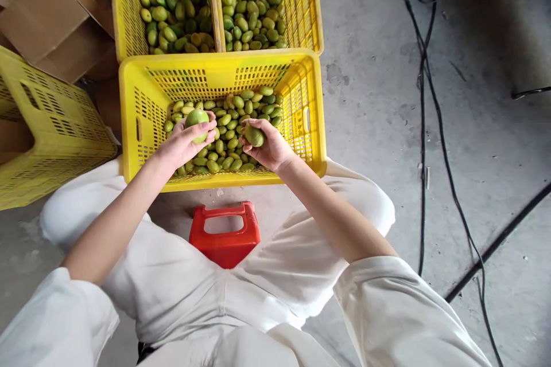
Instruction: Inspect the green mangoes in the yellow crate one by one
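At far left, a yellow side crate (47, 126) stands near your left knee (81, 206). Your left hand (181, 142) wraps its grip around a pale green fruit (196, 123), held above the loose fruits (224, 120) in the front crate (241, 179). A red plastic piece (225, 248) (the one with the handle opening) sits between your legs. Your right hand (272, 146) curls its grip around a darker green fruit (254, 136), also over that crate. Rightmost, black cables (423, 57) lie on the floor (374, 103).

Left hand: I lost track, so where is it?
In the head view, the left hand holds a green fruit over the front crate, left of the right hand.
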